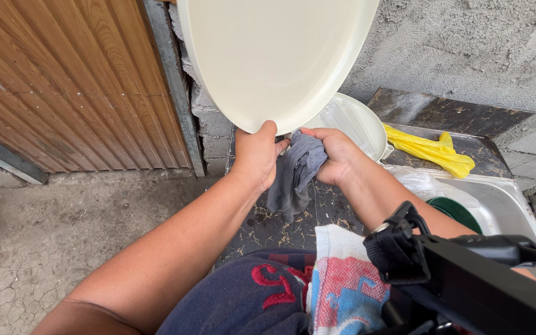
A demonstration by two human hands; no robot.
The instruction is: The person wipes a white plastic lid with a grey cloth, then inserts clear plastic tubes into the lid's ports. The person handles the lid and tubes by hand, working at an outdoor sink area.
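A rough grey rendered wall (pixel 466 49) closes the back of the scene, with a brown ribbed wooden panel (pixel 63 80) to its left and a cracked concrete floor (pixel 26 248) below that panel. Against the wall stands a dark marbled worktop (pixel 280 226). The left hand (pixel 255 155) is closed on the lower rim of a large cream oval tray (pixel 268 56), thumb over the edge, holding the tray tilted up towards the wall so that its inner face is turned to the viewer. The right hand (pixel 336 154), just beside the left, is closed around a bunched grey cloth (pixel 296 174); the cloth's upper part sits at the tray's lower rim and its loose end hangs down above the worktop. Behind the right hand, a second pale oval tray (pixel 358 121) lies on the worktop, partly hidden by the raised one. Further right, a crumpled yellow cloth (pixel 432 150) rests on the dark ledge near the wall. Below it, a steel sink (pixel 516 211) is set at the right end, with clear plastic film (pixel 420 183) at its near edge and a dark green round item (pixel 457 211) inside; what that item is cannot be told. In the foreground, a patterned red, blue and white towel (pixel 342 285) hangs over the person's dark blue garment (pixel 243 298), and a black camera mount (pixel 466 273) crosses the lower right corner.
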